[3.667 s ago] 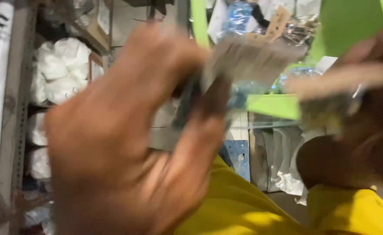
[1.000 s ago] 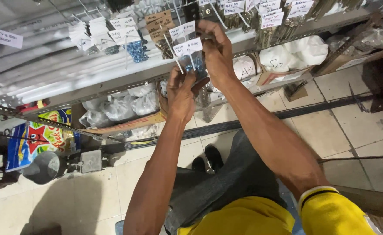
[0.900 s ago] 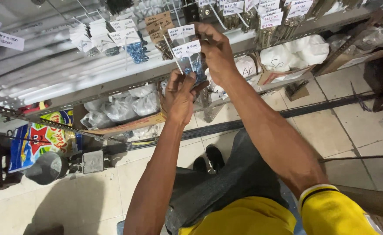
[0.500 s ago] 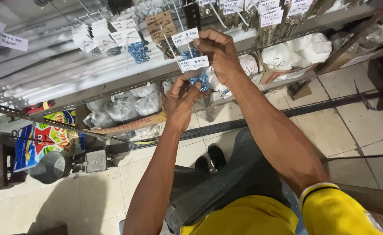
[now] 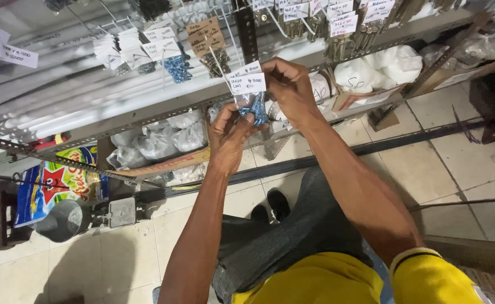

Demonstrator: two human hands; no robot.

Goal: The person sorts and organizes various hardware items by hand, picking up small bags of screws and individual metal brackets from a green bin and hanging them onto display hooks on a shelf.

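Both bare arms reach forward and up from the yellow-sleeved shoulders toward the grey slotted-metal shelf rail [image 5: 146, 112], forearms nearly straight and converging on one small clear plastic bag of blue screws [image 5: 254, 107] that hangs just in front of that rail. The left hand [image 5: 228, 138] sits below the bag, palm turned up toward it, with its fingers [image 5: 242, 115] curled and pinched on the bag's lower left edge. The right hand [image 5: 289, 90] comes in from the right and slightly above, wrist bent, back of the hand toward the camera; its fingers are closed on the bag's top by the white paper price tag [image 5: 247, 83] stapled there. Above the rail hang more tagged bags on thin wire hooks [image 5: 169, 56]. Below the rail, white plastic sacks [image 5: 163, 138] lie on a lower shelf.
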